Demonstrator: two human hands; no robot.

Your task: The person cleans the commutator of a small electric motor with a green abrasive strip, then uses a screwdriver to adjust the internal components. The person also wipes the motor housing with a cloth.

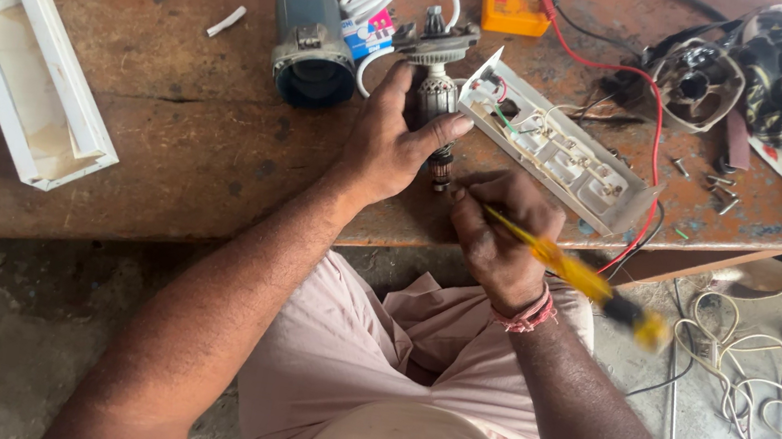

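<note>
Armature (pixel 436 95) is standing on the worktop (pixel 174 110), left hand (pixel 389 139) gripping it; right hand (pixel 500 232) is clamping a yellow screwdriver (pixel 566 270), whose tip could slip and gouge windings.

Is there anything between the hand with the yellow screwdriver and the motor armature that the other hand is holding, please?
Nothing visible does. The left hand grips the motor armature upright on the bench, and the right hand holds the yellow screwdriver right beside its lower end. The open white socket strip lies off to the right.

One head-worn view looks steeply down, close over the workbench (pixel 169 150) edge and lap.
</note>
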